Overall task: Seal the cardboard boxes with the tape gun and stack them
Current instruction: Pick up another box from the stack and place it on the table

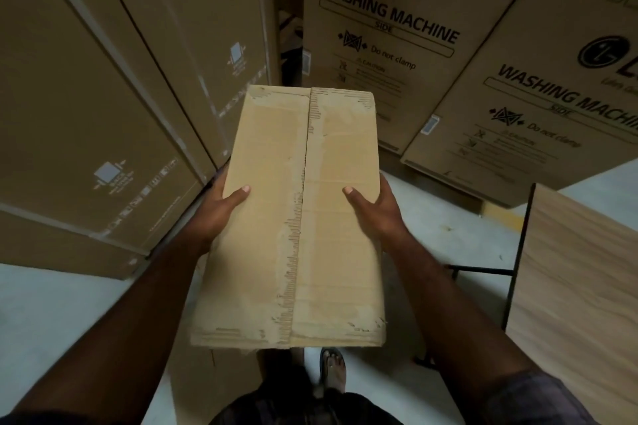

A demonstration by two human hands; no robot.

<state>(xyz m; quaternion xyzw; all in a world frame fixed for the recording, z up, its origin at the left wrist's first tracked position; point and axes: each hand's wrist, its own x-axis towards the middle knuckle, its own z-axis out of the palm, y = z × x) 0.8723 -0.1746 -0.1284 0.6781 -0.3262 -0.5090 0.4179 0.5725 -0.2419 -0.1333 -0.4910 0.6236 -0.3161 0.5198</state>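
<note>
Apparently untaped and unstacked, a cardboard box (310, 235) is gripped at its sides by left hand (221, 214) and right hand (378, 210).

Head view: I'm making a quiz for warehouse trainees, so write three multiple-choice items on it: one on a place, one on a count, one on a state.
1. Where is the wood-grain tabletop relative to the held cardboard box?
A) to its right
B) to its left
C) on top of it

2. How many times does the print WASHING MACHINE show?
A) once
B) twice
C) four times

3. How is the cardboard box held?
A) by one hand from below
B) it rests on the floor
C) between both hands, thumbs on top

Answers:
1 A: the tabletop stands at the picture's right edge, beside the box.
2 B: the print shows once on each of two LG cartons, one behind the box and one further right.
3 C: the left hand and right hand grip its long sides.
</note>
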